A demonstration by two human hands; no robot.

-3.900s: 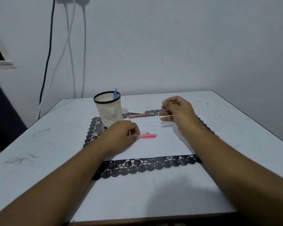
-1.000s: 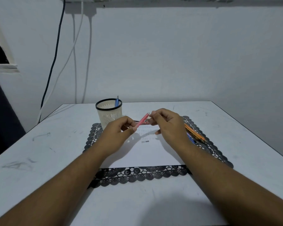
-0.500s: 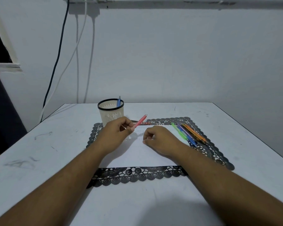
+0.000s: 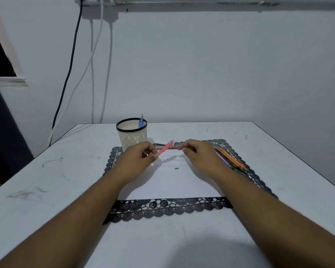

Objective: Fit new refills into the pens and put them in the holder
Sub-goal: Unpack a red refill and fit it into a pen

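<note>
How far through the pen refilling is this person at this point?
Done: one blue pen stands in the holder. In hand: the left hand holds a pink pen, the right hand pinching at its tip. Left: the coloured pens on the mat.

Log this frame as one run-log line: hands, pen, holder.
left hand: holds red pen | right hand: fingers pinched at pen tip, item unclear | holder: one blue pen inside | step: refill fitting

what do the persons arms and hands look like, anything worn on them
Both forearms are bare from the bottom edge of the picture up to the wrists: no sleeves show. The left hand and right hand wear no gloves, and no watch, bracelet or ring is visible.
</note>
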